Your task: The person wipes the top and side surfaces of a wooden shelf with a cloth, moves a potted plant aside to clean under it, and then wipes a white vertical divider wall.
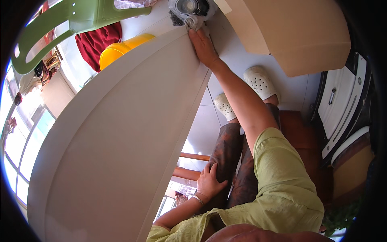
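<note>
A large white panel (121, 133) with a raised border slants across the left and middle of the view. At its far corner my right hand (203, 47) reaches out with the arm extended, its fingers on a bunched greyish-white cloth (194, 23). Just beyond the cloth is a clear plastic bag (208, 10) around a round metal container (187, 5). My left hand (209, 185), with a bracelet at the wrist, rests on the leg of my dark patterned trousers (225, 145). It holds nothing, and its fingers are spread.
A green plastic chair (87, 18), a dark red cloth (101, 42) and a yellow bucket (125, 50) are beyond the panel. To the right stand a large tan box (290, 30) and a white unit with a handle (338, 99). My white clogs (260, 81) are on the tiled floor (229, 45).
</note>
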`<state>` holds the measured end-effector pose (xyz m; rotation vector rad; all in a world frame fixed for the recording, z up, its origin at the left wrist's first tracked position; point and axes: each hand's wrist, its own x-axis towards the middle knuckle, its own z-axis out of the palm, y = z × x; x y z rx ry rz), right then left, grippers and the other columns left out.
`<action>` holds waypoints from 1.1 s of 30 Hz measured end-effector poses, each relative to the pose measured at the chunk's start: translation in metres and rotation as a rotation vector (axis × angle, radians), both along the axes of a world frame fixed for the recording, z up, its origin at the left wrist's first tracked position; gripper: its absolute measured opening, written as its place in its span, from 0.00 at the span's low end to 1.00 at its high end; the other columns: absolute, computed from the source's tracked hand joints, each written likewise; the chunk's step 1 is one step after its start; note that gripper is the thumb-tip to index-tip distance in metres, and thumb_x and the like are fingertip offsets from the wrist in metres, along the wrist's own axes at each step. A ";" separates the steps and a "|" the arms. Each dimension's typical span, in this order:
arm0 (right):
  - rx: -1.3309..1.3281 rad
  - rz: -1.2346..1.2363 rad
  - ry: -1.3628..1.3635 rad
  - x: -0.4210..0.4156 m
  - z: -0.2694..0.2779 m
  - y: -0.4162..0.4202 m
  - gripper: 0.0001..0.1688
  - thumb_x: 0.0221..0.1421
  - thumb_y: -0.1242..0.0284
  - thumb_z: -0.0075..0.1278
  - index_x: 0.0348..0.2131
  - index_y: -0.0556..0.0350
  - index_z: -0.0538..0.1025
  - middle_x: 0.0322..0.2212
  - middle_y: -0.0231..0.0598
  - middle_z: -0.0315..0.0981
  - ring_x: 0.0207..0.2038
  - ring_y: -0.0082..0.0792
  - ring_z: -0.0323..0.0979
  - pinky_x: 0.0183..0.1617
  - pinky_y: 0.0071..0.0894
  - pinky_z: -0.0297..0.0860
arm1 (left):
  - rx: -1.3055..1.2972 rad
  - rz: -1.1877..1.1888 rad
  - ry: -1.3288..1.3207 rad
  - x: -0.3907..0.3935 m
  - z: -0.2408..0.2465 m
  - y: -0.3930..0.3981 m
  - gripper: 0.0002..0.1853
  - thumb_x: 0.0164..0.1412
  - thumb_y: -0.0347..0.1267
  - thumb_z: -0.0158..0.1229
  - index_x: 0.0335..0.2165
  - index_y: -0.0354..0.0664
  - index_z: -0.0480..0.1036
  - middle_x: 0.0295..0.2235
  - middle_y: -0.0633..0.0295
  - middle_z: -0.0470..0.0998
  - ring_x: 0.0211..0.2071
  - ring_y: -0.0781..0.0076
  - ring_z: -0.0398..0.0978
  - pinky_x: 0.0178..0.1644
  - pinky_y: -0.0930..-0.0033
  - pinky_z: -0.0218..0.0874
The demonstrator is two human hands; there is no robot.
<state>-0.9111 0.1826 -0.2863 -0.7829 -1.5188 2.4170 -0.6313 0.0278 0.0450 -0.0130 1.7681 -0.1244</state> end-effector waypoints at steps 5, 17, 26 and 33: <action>-0.024 0.029 -0.261 0.018 -0.067 -0.011 0.32 0.68 0.52 0.35 0.50 0.63 0.71 0.46 0.62 0.72 0.52 0.58 0.68 0.59 0.41 0.60 | -0.001 -0.002 -0.014 -0.007 0.000 0.005 0.49 0.42 0.49 0.70 0.60 0.43 0.62 0.60 0.46 0.62 0.57 0.45 0.67 0.56 0.51 0.65; -0.506 0.071 -0.433 0.137 0.142 -0.054 0.29 0.68 0.55 0.42 0.57 0.57 0.67 0.53 0.34 0.66 0.55 0.28 0.61 0.62 0.31 0.56 | 0.055 -0.044 0.035 0.009 0.011 0.000 0.45 0.44 0.47 0.69 0.59 0.43 0.63 0.55 0.48 0.67 0.52 0.46 0.71 0.54 0.49 0.67; -0.447 0.148 -0.438 0.125 0.355 -0.045 0.20 0.67 0.54 0.43 0.45 0.50 0.68 0.40 0.31 0.63 0.44 0.24 0.59 0.48 0.29 0.57 | 0.329 -0.354 -0.045 0.011 0.063 -0.028 0.21 0.61 0.43 0.53 0.43 0.35 0.71 0.43 0.38 0.76 0.45 0.39 0.77 0.48 0.44 0.70; -0.476 0.037 -0.313 0.097 0.524 -0.032 0.16 0.66 0.56 0.44 0.33 0.46 0.71 0.30 0.27 0.65 0.34 0.22 0.62 0.39 0.27 0.61 | 0.656 -0.138 -0.040 -0.006 0.101 -0.056 0.18 0.61 0.41 0.54 0.40 0.36 0.75 0.41 0.41 0.79 0.44 0.44 0.78 0.48 0.49 0.70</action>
